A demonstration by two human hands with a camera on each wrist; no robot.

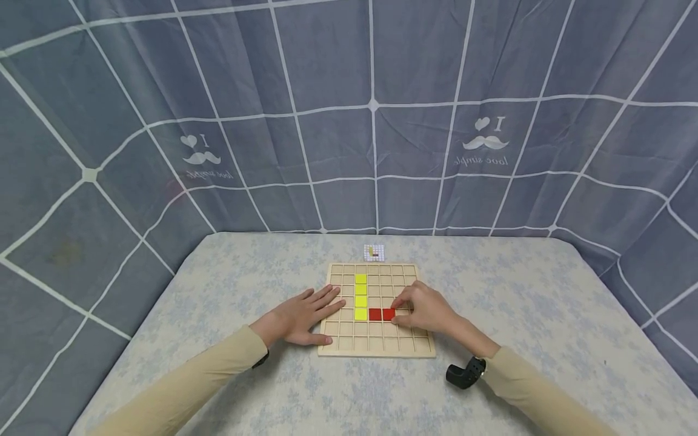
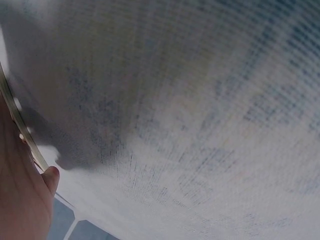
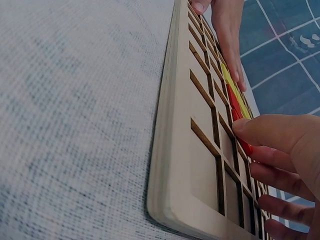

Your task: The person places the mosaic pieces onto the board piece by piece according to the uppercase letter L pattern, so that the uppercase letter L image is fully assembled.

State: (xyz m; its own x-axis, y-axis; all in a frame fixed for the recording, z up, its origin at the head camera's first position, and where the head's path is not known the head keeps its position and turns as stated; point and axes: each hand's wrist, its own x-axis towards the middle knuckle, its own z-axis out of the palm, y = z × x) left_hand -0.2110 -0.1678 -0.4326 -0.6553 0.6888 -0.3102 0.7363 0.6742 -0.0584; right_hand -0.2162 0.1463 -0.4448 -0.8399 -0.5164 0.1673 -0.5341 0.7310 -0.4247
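Observation:
A pale wooden board (image 1: pixel 376 345) with a raised grid of square cells lies on the table. Several yellow square tiles (image 1: pixel 361 289) fill a column left of its middle. Beside the lowest one, two red square tiles (image 1: pixel 375 314) sit in a row to the right. My right hand (image 1: pixel 425 307) pinches the right-hand red tile (image 3: pixel 246 146) between thumb and fingers, low over its cell. My left hand (image 1: pixel 300 316) rests spread across the board's left edge, its thumb near the lower left corner. In the left wrist view, only part of that hand (image 2: pixel 25 195) shows.
Just behind the board lies a small printed card (image 1: pixel 374 252) with a grid and coloured squares. A pale blue-flowered cloth (image 1: pixel 245 272) covers the table. Blue-grey curtains with white lines (image 1: pixel 338 145) hang behind and at both sides. A black wrist device (image 1: pixel 466 373) hangs at my right wrist.

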